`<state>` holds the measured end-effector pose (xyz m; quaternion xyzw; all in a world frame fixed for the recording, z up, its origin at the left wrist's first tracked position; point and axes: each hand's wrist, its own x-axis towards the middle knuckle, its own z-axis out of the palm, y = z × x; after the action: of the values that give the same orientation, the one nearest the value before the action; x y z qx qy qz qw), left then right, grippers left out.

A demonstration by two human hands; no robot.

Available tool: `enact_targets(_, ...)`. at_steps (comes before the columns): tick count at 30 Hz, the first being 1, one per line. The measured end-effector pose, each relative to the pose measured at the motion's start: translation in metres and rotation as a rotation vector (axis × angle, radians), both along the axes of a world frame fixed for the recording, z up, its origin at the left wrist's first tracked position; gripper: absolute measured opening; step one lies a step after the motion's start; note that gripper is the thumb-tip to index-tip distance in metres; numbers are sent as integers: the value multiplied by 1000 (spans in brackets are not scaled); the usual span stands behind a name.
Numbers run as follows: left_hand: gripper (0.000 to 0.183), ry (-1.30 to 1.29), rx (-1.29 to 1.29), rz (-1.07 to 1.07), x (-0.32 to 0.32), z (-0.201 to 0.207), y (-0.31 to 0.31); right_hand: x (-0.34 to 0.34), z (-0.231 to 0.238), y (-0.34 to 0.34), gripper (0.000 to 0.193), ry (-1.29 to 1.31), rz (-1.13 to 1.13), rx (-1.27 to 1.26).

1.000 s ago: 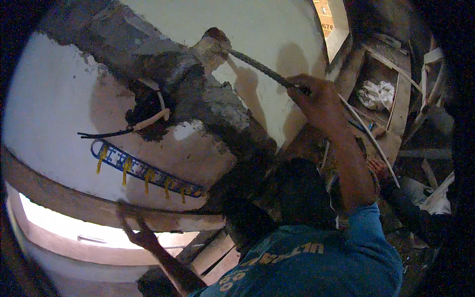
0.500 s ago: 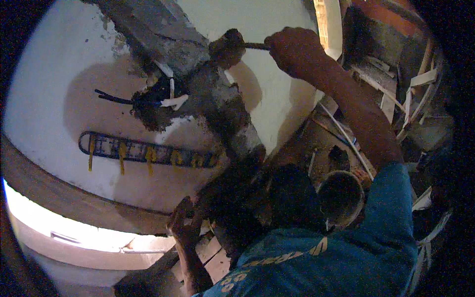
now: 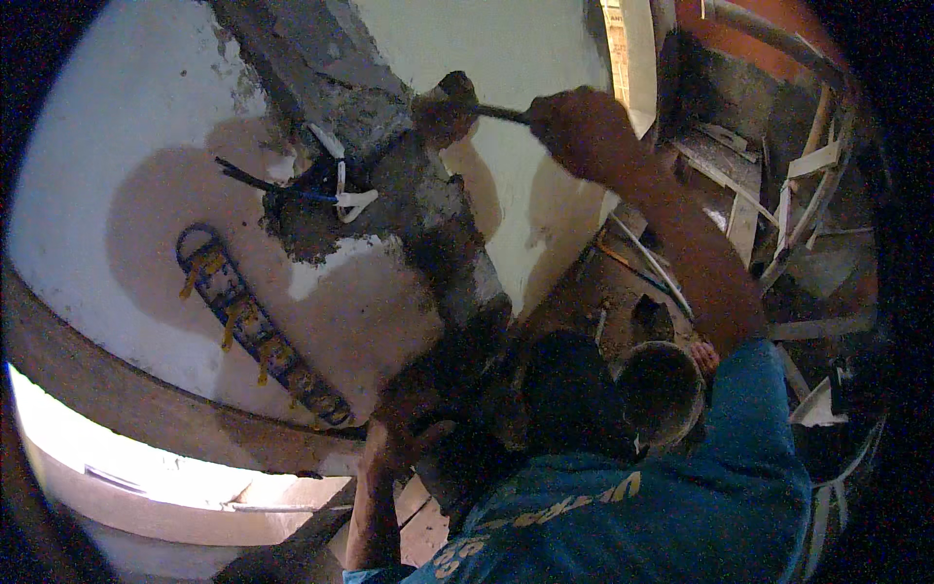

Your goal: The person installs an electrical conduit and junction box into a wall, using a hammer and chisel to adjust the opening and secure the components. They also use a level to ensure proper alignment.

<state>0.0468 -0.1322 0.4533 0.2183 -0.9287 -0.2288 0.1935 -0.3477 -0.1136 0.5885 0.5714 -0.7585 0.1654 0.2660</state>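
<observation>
My right hand [image 3: 579, 127] is closed round the thin handle of a trowel [image 3: 451, 105]. Its rounded, mortar-coloured blade lies at the edge of a rough grey mortar strip [image 3: 389, 125] running down the pale wall. Left of the blade, an electrical wiring hole [image 3: 309, 209] in the wall has dark, blue and white wires [image 3: 345, 202] sticking out. Low on the left, my left hand [image 3: 404, 423] is raised near the wall's foot; its fingers fade into dark shadow, and anything in them is hidden. A dark ladder-like strip [image 3: 261, 321] with yellowish pieces slants in front of the wall.
A round bucket [image 3: 664, 389] stands by my knees, close to a bare foot [image 3: 704, 356]. Thin rods [image 3: 654, 263] lie beside the wall. Wooden pieces and scraps [image 3: 739, 175] crowd the right side. A bright opening [image 3: 175, 467] lies at lower left.
The ladder-like strip has swung from nearly level to a steep slant. My right hand and the trowel sit slightly lower. My left hand has shifted right and turned, its fingers now in shadow.
</observation>
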Motion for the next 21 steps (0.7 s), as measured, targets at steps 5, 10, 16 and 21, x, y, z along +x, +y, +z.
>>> enact_targets(5, 38, -14, 137, -43, -19, -12, 4, 14, -22, -12, 17, -22, 82, -149)
enact_targets(10, 41, -135, -38, -126, -8, -16, 4, 7, -27, -18, 14, -62, 108, -149)
enact_targets(16, 44, -168, 176, -56, -15, -41, 6, -1, -55, -19, 17, -376, 229, -285)
enact_targets(21, 45, -393, 231, -128, -15, -43, 1, 7, -52, -22, 16, -465, 346, -223)
